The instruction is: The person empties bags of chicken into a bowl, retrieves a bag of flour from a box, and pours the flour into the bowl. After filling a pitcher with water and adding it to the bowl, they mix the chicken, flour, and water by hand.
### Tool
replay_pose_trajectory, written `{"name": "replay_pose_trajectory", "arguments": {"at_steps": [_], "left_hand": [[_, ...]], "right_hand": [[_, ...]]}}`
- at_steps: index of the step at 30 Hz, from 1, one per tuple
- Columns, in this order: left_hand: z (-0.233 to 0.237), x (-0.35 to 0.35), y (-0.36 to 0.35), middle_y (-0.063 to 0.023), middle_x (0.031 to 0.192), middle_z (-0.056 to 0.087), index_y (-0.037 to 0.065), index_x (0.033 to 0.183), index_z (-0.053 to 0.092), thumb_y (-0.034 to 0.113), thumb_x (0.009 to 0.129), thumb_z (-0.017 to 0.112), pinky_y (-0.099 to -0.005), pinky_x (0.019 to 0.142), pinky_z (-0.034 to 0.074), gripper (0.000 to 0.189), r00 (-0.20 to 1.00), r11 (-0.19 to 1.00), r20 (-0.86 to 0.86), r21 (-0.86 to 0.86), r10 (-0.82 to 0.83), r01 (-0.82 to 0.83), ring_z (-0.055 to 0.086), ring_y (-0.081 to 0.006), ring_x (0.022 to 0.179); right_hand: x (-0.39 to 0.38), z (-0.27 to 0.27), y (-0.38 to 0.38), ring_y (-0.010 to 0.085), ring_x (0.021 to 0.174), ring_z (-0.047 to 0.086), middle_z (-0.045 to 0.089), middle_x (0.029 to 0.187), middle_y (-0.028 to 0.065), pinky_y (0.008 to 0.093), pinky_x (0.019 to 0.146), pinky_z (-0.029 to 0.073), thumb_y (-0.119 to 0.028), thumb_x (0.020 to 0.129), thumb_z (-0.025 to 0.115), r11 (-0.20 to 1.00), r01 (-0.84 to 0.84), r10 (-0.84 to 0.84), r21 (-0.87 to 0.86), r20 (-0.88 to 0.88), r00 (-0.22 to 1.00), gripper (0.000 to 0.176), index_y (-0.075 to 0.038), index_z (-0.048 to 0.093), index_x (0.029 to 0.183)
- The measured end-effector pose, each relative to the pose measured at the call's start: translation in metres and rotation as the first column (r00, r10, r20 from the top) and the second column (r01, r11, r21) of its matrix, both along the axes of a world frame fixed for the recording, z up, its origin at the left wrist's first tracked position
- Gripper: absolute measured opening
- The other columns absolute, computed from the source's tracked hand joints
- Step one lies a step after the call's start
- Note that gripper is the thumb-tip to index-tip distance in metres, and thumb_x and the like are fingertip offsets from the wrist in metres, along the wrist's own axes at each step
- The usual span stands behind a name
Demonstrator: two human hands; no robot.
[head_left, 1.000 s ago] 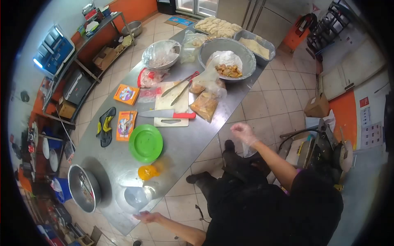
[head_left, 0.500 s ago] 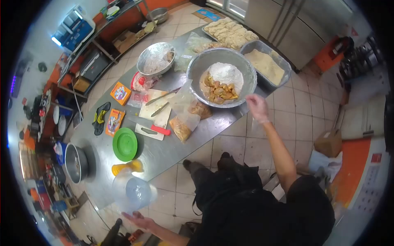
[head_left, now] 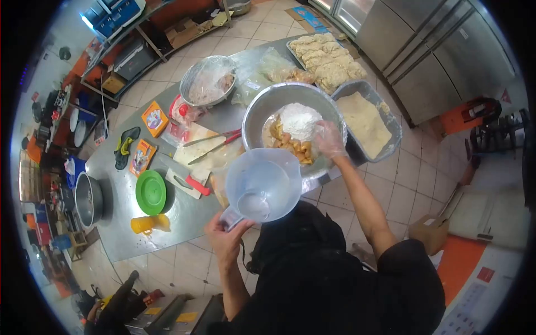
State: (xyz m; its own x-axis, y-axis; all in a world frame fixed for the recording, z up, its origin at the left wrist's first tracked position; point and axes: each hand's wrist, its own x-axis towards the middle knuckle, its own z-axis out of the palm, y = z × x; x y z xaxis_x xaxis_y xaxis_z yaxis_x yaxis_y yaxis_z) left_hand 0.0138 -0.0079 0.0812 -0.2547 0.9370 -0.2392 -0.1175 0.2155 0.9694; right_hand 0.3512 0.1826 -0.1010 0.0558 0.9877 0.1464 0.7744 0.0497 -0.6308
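My left hand (head_left: 225, 233) is closed round the handle of a clear plastic jug (head_left: 271, 181), which is held over the table's front edge beside the large metal bowl (head_left: 258, 106). The jug shows a little at its bottom, hard to make out. In the large bowl lie white flour (head_left: 300, 121) and yellowish-brown meat pieces (head_left: 298, 149). My right hand (head_left: 329, 138), in a clear glove, reaches into that bowl at the right side of the flour. Its fingertips are blurred, so what they touch or hold is unclear.
A tub of crumbs (head_left: 365, 125) and a tray of breaded pieces (head_left: 329, 58) stand behind right. Leftward are a wrapped bowl (head_left: 207, 81), a knife (head_left: 187, 175) on a board, a green plate (head_left: 151, 192), a yellow cup (head_left: 149, 224) and a steel bowl (head_left: 88, 199). Someone's dark-clad legs (head_left: 120, 298) show lower left.
My left hand, open before, now grips the jug, which has come off the table and moved right towards the large bowl. My right hand has moved from outside the bowl's rim into it.
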Motion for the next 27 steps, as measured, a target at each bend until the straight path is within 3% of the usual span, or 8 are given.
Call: {"name": "replay_pose_trajectory", "arguments": {"at_steps": [1,3,6,11,14,16,19,27], "left_hand": [[0.0,0.011,0.015,-0.0051,0.085,0.07,-0.004,0.1,0.068,0.007,0.067,0.088,-0.0243,0.067,0.051,0.04,1.0,1.0,0.001,0.005,0.012,-0.012,0.064,-0.0102,0.074],[-0.004,0.028,0.036,-0.0013,0.074,0.068,-0.004,0.09,0.072,0.011,0.07,0.088,-0.0217,0.06,0.047,0.029,0.99,0.997,-0.122,0.008,-0.076,0.077,0.06,-0.0062,0.065],[-0.001,0.051,0.06,0.0028,0.065,0.064,-0.002,0.085,0.073,0.017,0.07,0.089,-0.0213,0.053,0.04,0.029,0.961,0.992,-0.254,-0.094,-0.11,0.089,0.052,-0.0031,0.058],[0.004,0.08,0.088,0.0025,0.054,0.057,0.0,0.084,0.074,0.029,0.07,0.088,-0.0254,0.047,0.033,0.035,0.882,0.981,-0.459,-0.196,-0.104,0.013,0.04,-0.0041,0.05],[0.002,0.093,0.092,-0.0013,0.051,0.054,0.0,0.081,0.072,0.037,0.069,0.088,-0.0288,0.046,0.033,0.042,0.843,0.973,-0.53,-0.229,-0.093,-0.036,0.04,-0.008,0.047],[0.001,0.102,0.098,-0.0054,0.049,0.051,-0.001,0.076,0.069,0.044,0.067,0.087,-0.0328,0.046,0.033,0.049,0.764,0.966,-0.634,-0.251,-0.122,-0.055,0.039,-0.013,0.044],[-0.004,0.114,0.1,-0.0077,0.049,0.05,-0.002,0.071,0.066,0.046,0.065,0.087,-0.0345,0.046,0.034,0.053,0.741,0.958,-0.664,-0.264,-0.097,-0.111,0.04,-0.0162,0.044],[0.0,0.138,0.101,-0.0115,0.05,0.05,-0.002,0.066,0.061,0.05,0.066,0.085,-0.0377,0.049,0.036,0.057,0.703,0.925,-0.706,-0.319,-0.087,-0.206,0.042,-0.0242,0.046]], "right_hand": [[0.004,-0.01,0.009,0.0381,0.114,0.054,0.057,0.12,0.0202,0.044,0.101,0.042,-0.014,0.082,0.062,0.997,-0.049,0.046,0.062,0.036,0.998,0.039,-0.008,0.056,0.12],[0.007,0.002,0.026,0.0384,0.114,0.054,0.057,0.12,0.0209,0.044,0.101,0.043,-0.014,0.082,0.062,0.998,-0.055,0.055,0.03,0.017,0.998,0.039,-0.008,0.057,0.12],[0.018,0.0,0.043,0.0389,0.114,0.054,0.057,0.118,0.022,0.0439,0.1,0.043,-0.012,0.082,0.062,0.995,-0.086,0.086,-0.05,-0.01,0.996,0.039,-0.007,0.057,0.12],[0.031,-0.006,0.074,0.0394,0.112,0.055,0.055,0.12,0.023,0.043,0.1,0.043,-0.011,0.083,0.06,0.966,-0.238,0.234,-0.1,-0.048,0.971,0.04,-0.006,0.057,0.122],[0.033,-0.006,0.082,0.0398,0.113,0.055,0.053,0.122,0.0237,0.0433,0.1,0.043,-0.01,0.082,0.058,0.92,-0.338,0.339,-0.198,-0.03,0.94,0.042,-0.005,0.056,0.123],[0.036,-0.007,0.091,0.0401,0.116,0.052,0.052,0.125,0.0239,0.0439,0.101,0.043,-0.011,0.081,0.057,0.864,-0.458,0.465,-0.21,-0.02,0.885,0.046,-0.004,0.054,0.126],[0.032,-0.001,0.099,0.0405,0.119,0.049,0.051,0.125,0.0241,0.0445,0.103,0.041,-0.011,0.08,0.056,0.814,-0.54,0.557,-0.216,0.025,0.83,0.049,-0.005,0.052,0.128],[0.026,0.013,0.112,0.0409,0.127,0.043,0.045,0.136,0.0241,0.0423,0.109,0.037,-0.01,0.077,0.057,0.702,-0.63,0.673,-0.333,0.02,0.739,0.059,-0.008,0.049,0.135]]}}
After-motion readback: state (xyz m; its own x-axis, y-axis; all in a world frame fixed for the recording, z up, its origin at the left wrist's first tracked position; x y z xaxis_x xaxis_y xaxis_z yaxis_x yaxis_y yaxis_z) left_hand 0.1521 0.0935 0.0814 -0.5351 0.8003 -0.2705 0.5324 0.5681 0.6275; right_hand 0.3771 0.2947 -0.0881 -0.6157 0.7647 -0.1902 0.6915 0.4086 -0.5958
